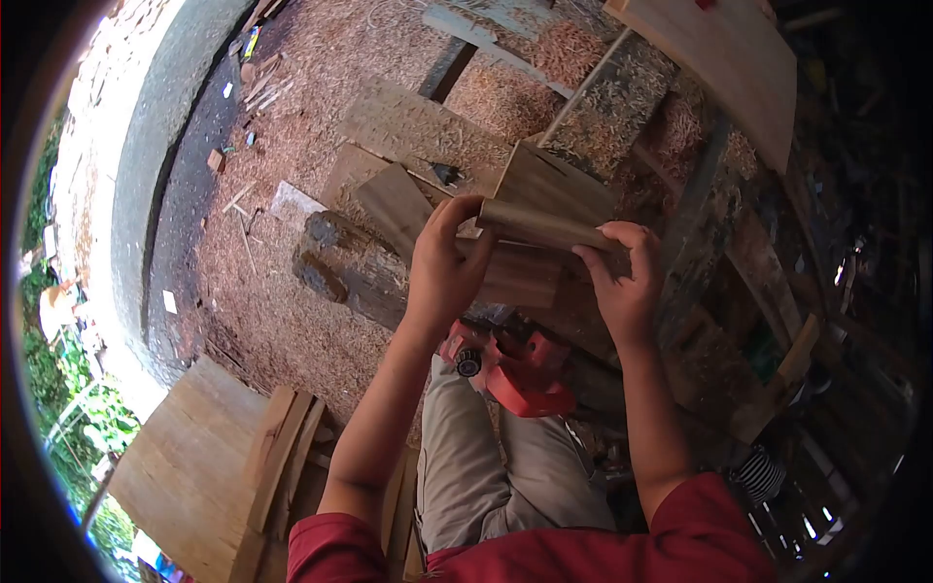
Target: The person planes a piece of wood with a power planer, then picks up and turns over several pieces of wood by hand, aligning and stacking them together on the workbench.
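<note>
Boards (418, 136) and a log (355, 267) are crowding the space beyond the hands; a red tool (515, 374) is blocking below. Sawdust floor (282, 321) to the left is lying open.

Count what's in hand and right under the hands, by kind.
Hands: 2, left and right
Wooden pieces held: 1, the wooden piece gripped at both ends
Red power tools: 1, the red power tool below the hands
Logs: 1, the log on the shavings
Total: 5
</note>
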`<state>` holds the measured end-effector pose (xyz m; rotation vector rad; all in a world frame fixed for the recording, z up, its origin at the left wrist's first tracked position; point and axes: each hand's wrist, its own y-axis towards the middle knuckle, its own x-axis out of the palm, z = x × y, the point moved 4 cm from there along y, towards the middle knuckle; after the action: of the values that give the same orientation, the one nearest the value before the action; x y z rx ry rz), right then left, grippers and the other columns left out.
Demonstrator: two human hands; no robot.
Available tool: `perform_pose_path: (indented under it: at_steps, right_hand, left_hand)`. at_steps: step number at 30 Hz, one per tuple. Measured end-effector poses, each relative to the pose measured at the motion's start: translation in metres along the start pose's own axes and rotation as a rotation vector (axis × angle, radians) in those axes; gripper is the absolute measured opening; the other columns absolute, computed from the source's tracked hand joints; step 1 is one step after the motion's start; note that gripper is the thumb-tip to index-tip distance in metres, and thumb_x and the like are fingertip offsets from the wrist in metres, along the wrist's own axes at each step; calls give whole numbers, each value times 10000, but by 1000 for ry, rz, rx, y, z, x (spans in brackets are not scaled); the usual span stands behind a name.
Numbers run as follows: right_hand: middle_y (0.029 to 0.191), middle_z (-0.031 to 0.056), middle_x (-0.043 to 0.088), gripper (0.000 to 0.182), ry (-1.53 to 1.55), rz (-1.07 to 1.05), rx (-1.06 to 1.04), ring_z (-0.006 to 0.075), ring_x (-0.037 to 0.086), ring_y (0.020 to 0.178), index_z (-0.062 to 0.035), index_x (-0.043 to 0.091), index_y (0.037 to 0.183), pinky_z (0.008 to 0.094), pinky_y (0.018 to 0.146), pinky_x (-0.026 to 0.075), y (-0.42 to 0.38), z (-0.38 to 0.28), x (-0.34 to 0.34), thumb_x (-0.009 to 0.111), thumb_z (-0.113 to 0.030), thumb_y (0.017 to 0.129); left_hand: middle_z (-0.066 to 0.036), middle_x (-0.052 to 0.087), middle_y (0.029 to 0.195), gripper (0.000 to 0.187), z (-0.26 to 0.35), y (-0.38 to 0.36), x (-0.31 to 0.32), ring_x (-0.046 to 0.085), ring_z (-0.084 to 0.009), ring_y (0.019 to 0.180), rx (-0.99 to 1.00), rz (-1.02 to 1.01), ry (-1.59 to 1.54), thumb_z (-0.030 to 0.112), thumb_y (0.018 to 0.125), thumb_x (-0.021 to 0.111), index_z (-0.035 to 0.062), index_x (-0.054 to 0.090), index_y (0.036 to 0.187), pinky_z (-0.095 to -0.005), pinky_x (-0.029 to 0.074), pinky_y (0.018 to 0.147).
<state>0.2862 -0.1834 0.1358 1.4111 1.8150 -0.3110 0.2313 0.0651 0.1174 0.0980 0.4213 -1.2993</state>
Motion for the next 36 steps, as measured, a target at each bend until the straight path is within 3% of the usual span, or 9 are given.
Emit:
perform_pose_path:
  at_steps: [1,5,7,11,12,17,22,28,36]
  right_hand:
    - [1176,72,730,553,138,12,49,264,718,1116,-77,642,1309,431,1027,554,-1,-5,0,950,-168,859]
    - [1134,72,724,456,968,-139,389,125,709,1036,-46,653,1296,304,911,587,20,-58,4,909,-92,922]
    - [1132,78,730,435,991,-395,429,107,706,1035,-27,645,1302,285,918,586,26,-88,6,881,-48,937]
    - [1141,82,737,383,1037,-655,537,105,715,1005,-11,634,1292,263,878,600,-10,-139,38,835,-21,966]
    - [1146,84,734,380,1053,-662,636,107,718,1000,-8,630,1290,266,863,607,-26,-146,50,833,-25,970]
    - [1195,117,723,399,1088,-693,906,125,731,988,16,591,1301,303,820,641,-105,-158,109,822,-23,978]
    - [1274,170,711,422,1043,-806,815,198,729,1149,56,539,1371,357,1003,645,-138,-161,137,737,61,998]
    - [1299,177,714,433,973,-834,754,227,742,1148,55,526,1409,391,1024,637,-154,-165,157,718,34,1022]
    - [1310,156,730,340,914,-766,703,200,745,1135,33,594,1358,375,1018,637,-167,-179,174,707,24,1037]
  left_hand:
    - [-102,755,1198,310,-4,-10,-10,734,-197,1139,57,19,-1,137,1050,739,-30,670,1302,-347,563,1037]
    - [-32,753,1073,211,-18,-73,-53,685,-78,1047,-175,32,-627,172,1079,723,5,703,1206,-279,543,942]
    - [-3,741,1055,220,-18,-108,-70,650,-33,1029,-217,190,-784,218,1108,704,29,702,1220,-270,539,924]
    - [-79,789,1156,351,-60,-164,-72,755,-173,1120,-649,644,-1357,321,1118,676,42,661,1331,-364,610,988]
    - [-99,779,1242,392,-83,-177,-71,745,-232,1211,-556,666,-1521,329,1120,659,42,626,1385,-417,628,1022]
    - [-113,712,1363,369,-115,-215,-51,726,-197,1201,-463,827,-1418,243,1165,566,43,580,1475,-381,616,1017]
    - [-106,671,1451,493,-136,-232,-71,690,-179,1243,-469,808,-1229,261,1196,500,12,475,1622,-346,576,1050]
    - [-124,614,1572,559,-156,-246,-91,663,-197,1306,-419,836,-1099,306,1203,476,30,424,1687,-375,528,1126]
    - [-157,673,1456,541,-163,-255,-124,694,-207,1243,-418,560,-1045,326,1196,488,27,477,1647,-381,568,1062]
